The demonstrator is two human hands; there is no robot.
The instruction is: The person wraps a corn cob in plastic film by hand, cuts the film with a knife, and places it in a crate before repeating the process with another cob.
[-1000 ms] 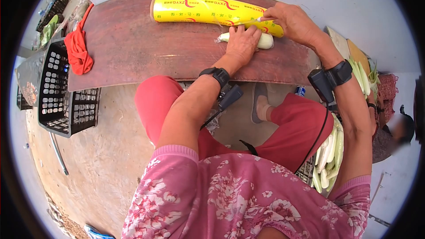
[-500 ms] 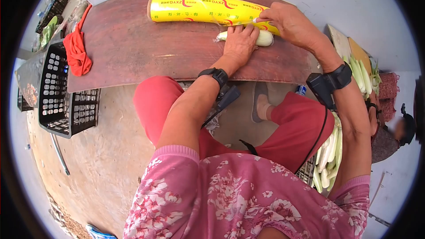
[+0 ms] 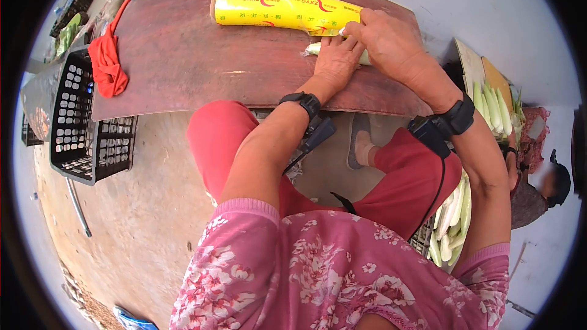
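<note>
A yellow printed roll of film (image 3: pixel 281 10) lies across the back of the dark red table (image 3: pixel 202 73). In front of its right half lies a pale green vegetable (image 3: pixel 313 49), partly wrapped in clear film at its left end. My left hand (image 3: pixel 337 61) rests over the vegetable with its fingers on it, next to the roll. My right hand (image 3: pixel 388 43) is closed at the roll's right part, its fingertips pinching a small whitish thing that I cannot make out. The right end of the roll is hidden behind this hand.
A black plastic crate (image 3: pixel 76 122) stands left of the table, with a red cloth (image 3: pixel 109 64) on the table's left edge. Long pale vegetables (image 3: pixel 451 223) fill a crate by my right leg, and more (image 3: pixel 492 107) lie at the right. Another person (image 3: pixel 532 198) is at the far right.
My right hand has moved left along the roll, close to my left hand, and now covers the vegetable's right end. My left hand stays on the vegetable.
</note>
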